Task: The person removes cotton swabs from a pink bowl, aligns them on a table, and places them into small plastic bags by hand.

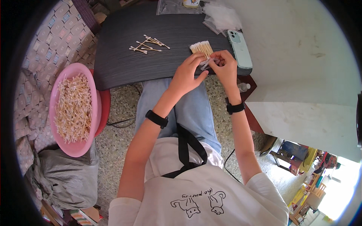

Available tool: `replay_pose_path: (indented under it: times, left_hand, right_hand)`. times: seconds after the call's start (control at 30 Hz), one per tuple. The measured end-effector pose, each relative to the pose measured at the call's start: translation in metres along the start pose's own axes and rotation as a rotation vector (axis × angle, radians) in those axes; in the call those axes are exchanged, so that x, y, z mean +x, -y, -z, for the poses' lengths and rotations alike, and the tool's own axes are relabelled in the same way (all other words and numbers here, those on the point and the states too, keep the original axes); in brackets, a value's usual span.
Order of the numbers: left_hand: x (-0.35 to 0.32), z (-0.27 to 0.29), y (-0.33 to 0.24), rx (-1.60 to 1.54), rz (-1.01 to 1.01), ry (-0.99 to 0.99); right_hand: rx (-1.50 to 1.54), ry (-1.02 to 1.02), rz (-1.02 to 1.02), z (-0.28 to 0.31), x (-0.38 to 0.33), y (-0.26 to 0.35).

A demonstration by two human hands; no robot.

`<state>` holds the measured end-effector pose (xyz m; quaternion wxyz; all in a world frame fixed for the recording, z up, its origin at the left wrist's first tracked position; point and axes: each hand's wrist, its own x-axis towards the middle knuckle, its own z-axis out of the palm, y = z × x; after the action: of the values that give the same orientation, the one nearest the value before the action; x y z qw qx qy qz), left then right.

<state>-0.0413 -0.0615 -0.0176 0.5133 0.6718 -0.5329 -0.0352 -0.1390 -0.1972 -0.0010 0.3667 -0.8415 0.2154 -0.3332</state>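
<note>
A clear plastic bag packed with cotton swabs (202, 48) lies near the front edge of the dark table, white tips pointing away from me. My left hand (187, 74) curls its fingers onto the bag's near end from the left, the thumb stretched out below. With thumb and fingers closed together, my right hand (225, 67) pinches the bag's crumpled plastic end. My fingers partly hide that end. To the left, several loose cotton swabs (145, 44) lie crossed over one another on the table.
A pink basin (52, 109) heaped with loose swabs stands at my left, above something red. A pale green phone (240, 51) lies at the table's right edge, beside empty clear bags (222, 16). A small bottle (244, 87) is below the table's right corner, near the wall.
</note>
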Motion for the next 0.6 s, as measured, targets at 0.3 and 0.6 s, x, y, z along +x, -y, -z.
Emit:
replay_pose_path:
  times: [0.3, 0.6]
  left_hand:
    - [0.001, 0.002, -0.002, -0.021, 0.024, 0.027]
    - [0.000, -0.001, -0.004, 0.261, -0.072, 0.051]
  right_hand:
    - [0.208, 0.103, -0.123, 0.002, 0.004, -0.014]
    - [0.260, 0.212, -0.175, 0.012, 0.005, -0.009]
